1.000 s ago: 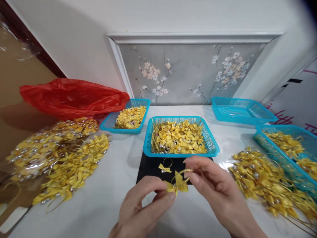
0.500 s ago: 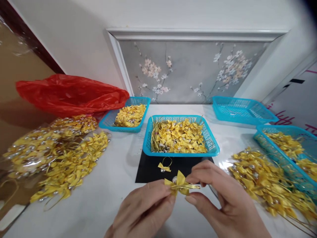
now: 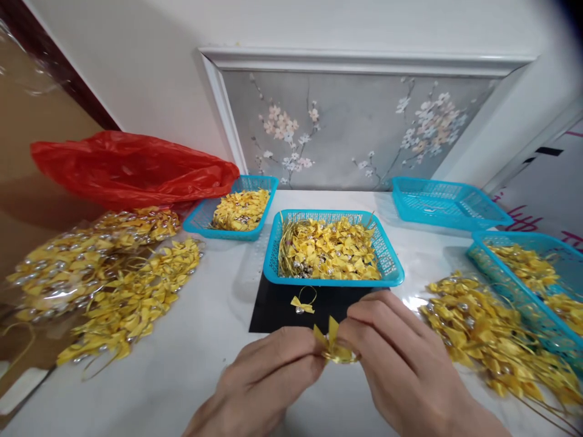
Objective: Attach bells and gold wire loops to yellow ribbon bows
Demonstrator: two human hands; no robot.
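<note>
Between my two hands is a yellow ribbon bow (image 3: 336,345) with gold cord. My left hand (image 3: 268,370) pinches its left side between thumb and fingers. On the other side, the fingers of my right hand (image 3: 401,358) are closed on the bow's right edge, and the fingertips are partly hidden. A single bow with a silver bead and a cord loop (image 3: 302,304) lies on a black mat (image 3: 268,309) just beyond my hands. Behind it stands a blue basket (image 3: 334,283) filled with yellow bows, gold cords sticking out at its left end.
Piles of bows (image 3: 136,303) lie at left, some in clear plastic, below a red bag (image 3: 132,173). A second blue basket (image 3: 268,212) of bows stands behind. At right are loose bows (image 3: 483,334), a filled basket (image 3: 483,255) and another blue basket (image 3: 449,203) farther back.
My right hand has turned and moved in, its fingers now closed on the bow's right side. The bow has tilted, so its bead and straight cord ends no longer show.
</note>
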